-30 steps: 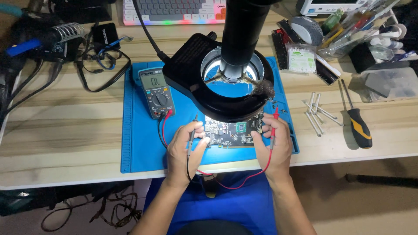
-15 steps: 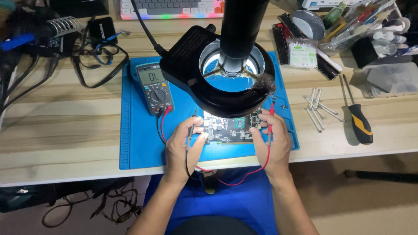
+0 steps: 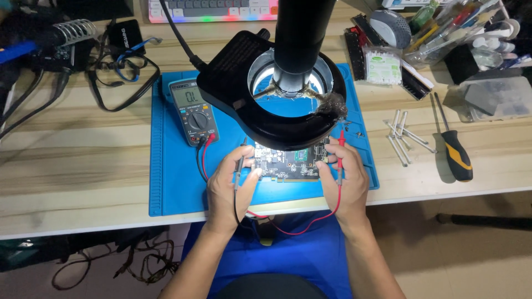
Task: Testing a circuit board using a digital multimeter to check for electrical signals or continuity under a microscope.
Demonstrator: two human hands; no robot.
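While gripping probes, left hand (image 3: 230, 182) black probe (image 3: 239, 166), right hand (image 3: 344, 185) red probe (image 3: 341, 158), circuit board (image 3: 288, 160)

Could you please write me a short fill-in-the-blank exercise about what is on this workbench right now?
1. The left hand holds the ____ probe.
2. The right hand holds the ____ probe.
3. The circuit board lies on a ____ mat.
4. The multimeter sits to the ____ of the board.

Missing words: black; red; blue; left

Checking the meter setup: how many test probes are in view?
2. Black probe in the left hand, red probe in the right hand, both at the circuit board; tips partly hidden.
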